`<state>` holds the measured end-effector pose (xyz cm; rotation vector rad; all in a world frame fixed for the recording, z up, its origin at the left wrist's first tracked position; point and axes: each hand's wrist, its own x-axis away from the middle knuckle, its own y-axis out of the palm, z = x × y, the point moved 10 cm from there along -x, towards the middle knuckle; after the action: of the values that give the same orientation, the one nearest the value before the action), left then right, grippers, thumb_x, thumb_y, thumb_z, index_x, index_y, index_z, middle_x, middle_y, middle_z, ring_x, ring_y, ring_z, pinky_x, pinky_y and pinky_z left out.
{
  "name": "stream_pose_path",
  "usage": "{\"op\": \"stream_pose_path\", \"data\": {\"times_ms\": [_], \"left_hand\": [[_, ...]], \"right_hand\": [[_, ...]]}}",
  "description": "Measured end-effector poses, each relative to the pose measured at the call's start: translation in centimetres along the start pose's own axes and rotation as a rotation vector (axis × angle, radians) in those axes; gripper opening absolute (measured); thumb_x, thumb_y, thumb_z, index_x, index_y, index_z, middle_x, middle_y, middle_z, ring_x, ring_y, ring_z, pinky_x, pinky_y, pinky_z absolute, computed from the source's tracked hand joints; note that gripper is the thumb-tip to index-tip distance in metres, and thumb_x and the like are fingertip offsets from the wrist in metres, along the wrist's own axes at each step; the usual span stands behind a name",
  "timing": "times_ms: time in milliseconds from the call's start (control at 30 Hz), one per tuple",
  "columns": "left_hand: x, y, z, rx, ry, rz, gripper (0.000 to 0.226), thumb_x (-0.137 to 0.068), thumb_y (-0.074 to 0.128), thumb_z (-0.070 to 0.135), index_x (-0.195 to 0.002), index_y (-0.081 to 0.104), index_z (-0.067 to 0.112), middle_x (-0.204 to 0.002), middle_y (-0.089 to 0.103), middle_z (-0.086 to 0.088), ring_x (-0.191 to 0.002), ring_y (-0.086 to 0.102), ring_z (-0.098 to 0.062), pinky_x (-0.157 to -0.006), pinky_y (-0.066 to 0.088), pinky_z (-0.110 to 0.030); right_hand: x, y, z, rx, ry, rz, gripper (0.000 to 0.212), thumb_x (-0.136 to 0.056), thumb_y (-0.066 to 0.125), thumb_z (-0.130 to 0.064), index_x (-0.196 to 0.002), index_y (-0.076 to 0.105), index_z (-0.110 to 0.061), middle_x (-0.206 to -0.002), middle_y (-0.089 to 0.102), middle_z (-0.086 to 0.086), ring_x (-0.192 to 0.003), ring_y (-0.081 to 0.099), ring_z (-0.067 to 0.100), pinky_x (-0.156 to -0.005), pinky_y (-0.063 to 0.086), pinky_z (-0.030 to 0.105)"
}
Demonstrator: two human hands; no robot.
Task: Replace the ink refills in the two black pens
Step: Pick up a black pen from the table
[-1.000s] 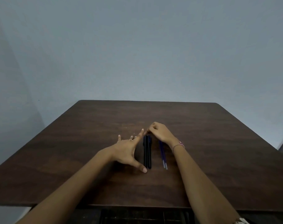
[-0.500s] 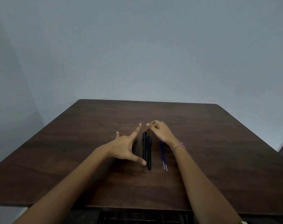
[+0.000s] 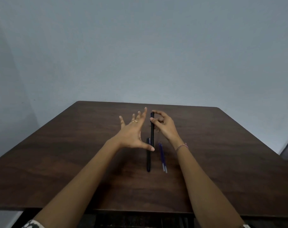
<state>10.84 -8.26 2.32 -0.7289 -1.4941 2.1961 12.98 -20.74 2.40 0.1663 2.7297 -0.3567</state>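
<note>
The right hand (image 3: 164,127) pinches the far end of 1 black pen (image 3: 152,132) between thumb and curled fingers. The pen's long axis runs near to far, almost straight away from the person, with the far end raised. Its near end sits behind the left thumb (image 3: 149,147), so I cannot tell whether it touches the table (image 3: 222,145).

The left hand (image 3: 131,134) is open, fingers spread, just left of the held pen, with the thumb stretched right to its near end. This hand is therefore the closer one to the pen's free near half. It probably only needs to close rightward around it before the barrel can be opened.

The other black pen (image 3: 148,160) lies flat, parallel, just near of that thumb. The blue refills (image 3: 162,158), apparently 2, lie parallel to its right.
</note>
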Motion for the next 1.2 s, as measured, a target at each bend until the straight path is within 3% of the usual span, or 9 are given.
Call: {"op": "stream_pose_path", "data": {"times_ms": [100, 267, 367, 467, 633, 700, 900, 1067, 1200], "left_hand": [[-0.4, 0.4, 0.1, 0.027, -0.002, -0.001, 0.14, -0.052, 0.069, 0.074, -0.127, -0.044, 0.039, -0.155, -0.015, -0.013, -0.141, -0.017, -0.03, -0.094, -0.032, -0.055], [-1.3, -1.7, -0.2, 0.31, -0.047, 0.047, 0.139, -0.052, 0.067, 0.072, -0.138, -0.034, 0.031, -0.156, -0.011, -0.008, -0.142, -0.015, -0.023, -0.102, -0.027, -0.055], [-2.7, -3.0, -0.6, 0.756, -0.14, 0.21, 0.109, -0.073, 0.064, 0.06, -0.149, -0.006, 0.024, -0.158, 0.008, -0.002, -0.145, 0.003, -0.025, -0.117, 0.004, -0.048], [-3.7, -3.7, -0.8, 0.967, -0.22, 0.437, 0.064, -0.09, 0.059, 0.034, -0.143, 0.034, 0.01, -0.145, 0.042, -0.007, -0.133, 0.039, -0.018, -0.1, 0.033, -0.024], [-5.2, -0.6, -1.5, 1.265, -0.263, 0.438, 0.028, -0.096, 0.05, 0.022, -0.112, 0.061, 0.001, -0.105, 0.066, -0.011, -0.101, 0.063, -0.023, -0.086, 0.052, -0.025], [-5.3, 0.1, -1.5, 1.386, -0.239, 0.398, 0.032, -0.097, 0.047, 0.026, -0.112, 0.062, 0.002, -0.097, 0.066, -0.004, -0.092, 0.064, -0.014, -0.077, 0.053, -0.019], [-5.8, 0.8, -0.5, 1.429, -0.139, 0.246, 0.027, -0.096, 0.049, 0.022, -0.107, 0.066, 0.004, -0.099, 0.069, -0.006, -0.086, 0.064, -0.014, -0.089, 0.051, -0.032], [-5.5, 0.2, -1.0, 1.467, -0.13, 0.312, 0.017, -0.092, 0.055, 0.018, -0.094, 0.071, 0.01, -0.085, 0.074, 0.005, -0.088, 0.067, -0.011, -0.084, 0.053, -0.029], [-5.1, -0.2, -1.7, 1.53, -0.149, 0.379, 0.019, -0.093, 0.053, 0.019, -0.097, 0.07, 0.011, -0.082, 0.073, 0.002, -0.085, 0.066, -0.014, -0.069, 0.051, -0.023]], "right_hand": [[-0.1, -0.7, -0.1, -0.109, 0.006, 0.041, 0.038, -0.088, 0.065, -0.012, -0.124, 0.055, -0.01, -0.075, 0.065, 0.013, -0.07, 0.065, 0.018, -0.057, 0.051, 0.021], [-0.1, -1.5, -0.2, -0.248, 0.009, 0.104, 0.043, -0.086, 0.067, -0.011, -0.127, 0.054, -0.009, -0.069, 0.069, 0.002, -0.068, 0.067, 0.006, -0.06, 0.052, 0.017], [-0.2, -1.7, -0.2, -0.299, 0.007, 0.116, 0.048, -0.085, 0.068, -0.013, -0.13, 0.05, -0.011, -0.066, 0.069, -0.001, -0.072, 0.067, 0.01, -0.067, 0.054, 0.022], [-0.2, -2.2, -0.4, -0.356, 0.004, 0.143, 0.05, -0.084, 0.07, -0.014, -0.127, 0.046, -0.011, -0.074, 0.072, 0.004, -0.071, 0.066, 0.007, -0.064, 0.051, 0.018], [-0.5, -2.2, 0.2, -0.449, 0.035, 0.137, 0.038, -0.082, 0.072, -0.012, -0.11, 0.046, -0.012, -0.071, 0.069, 0.004, -0.069, 0.062, 0.012, -0.064, 0.049, 0.022], [-0.5, -1.8, 0.3, -0.45, 0.048, 0.109, 0.034, -0.081, 0.072, -0.012, -0.103, 0.047, -0.016, -0.061, 0.068, -0.001, -0.063, 0.06, 0.01, -0.064, 0.049, 0.022], [-0.5, -0.9, -0.2, -0.494, 0.042, 0.061, 0.029, -0.082, 0.071, -0.011, -0.093, 0.045, -0.014, -0.064, 0.071, 0.002, -0.064, 0.06, 0.014, -0.06, 0.05, 0.019], [-0.2, -0.4, 0.0, -0.496, 0.098, 0.033, 0.013, -0.089, 0.064, -0.015, -0.093, 0.052, -0.011, -0.062, 0.068, -0.003, -0.058, 0.062, 0.004, -0.052, 0.046, 0.015], [0.5, 1.1, -0.1, -0.242, 0.142, -0.118, 0.023, -0.093, 0.057, -0.032, -0.093, 0.065, -0.011, -0.068, 0.069, 0.001, -0.055, 0.052, 0.004, -0.048, 0.036, 0.014]]}}
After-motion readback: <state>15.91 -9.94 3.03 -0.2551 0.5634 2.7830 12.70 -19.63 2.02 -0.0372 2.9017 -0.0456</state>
